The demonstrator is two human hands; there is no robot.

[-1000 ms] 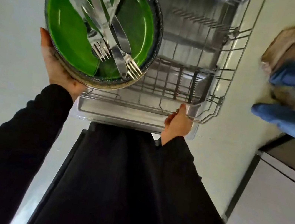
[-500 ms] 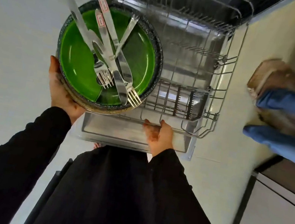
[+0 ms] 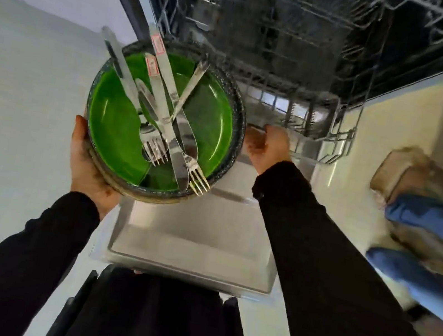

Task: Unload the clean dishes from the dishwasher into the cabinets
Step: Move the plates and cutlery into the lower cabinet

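Your left hand [image 3: 88, 166] cups the near-left edge of a stack of plates [image 3: 113, 179] from underneath, thumb up along the rim, fingers hidden below; it carries the whole load. The top plate is green [image 3: 115, 126] with a dark speckled rim. Loose cutlery [image 3: 163, 125] lies across it: forks with tines pointing toward you, and knives whose handles jut past the far rim, two of them bearing red-printed stickers. The stack hovers above the left part of the dishwasher door [image 3: 196, 240], which lies flat and open in front of your black-clad legs.

Your right hand [image 3: 268, 149] reaches over the door, fingers curled onto the front edge of the lower rack [image 3: 334, 134]. How firmly they close on the wire, you cannot tell; motion blur hides it. The rack sits mostly inside the tub and looks bare where visible. The upper rack [image 3: 415, 21] shows dim at the top.

Far right, on the pale floor [image 3: 334, 204], another person's blue trouser legs [image 3: 437, 221] rest over a brown object [image 3: 423, 178], blurred.
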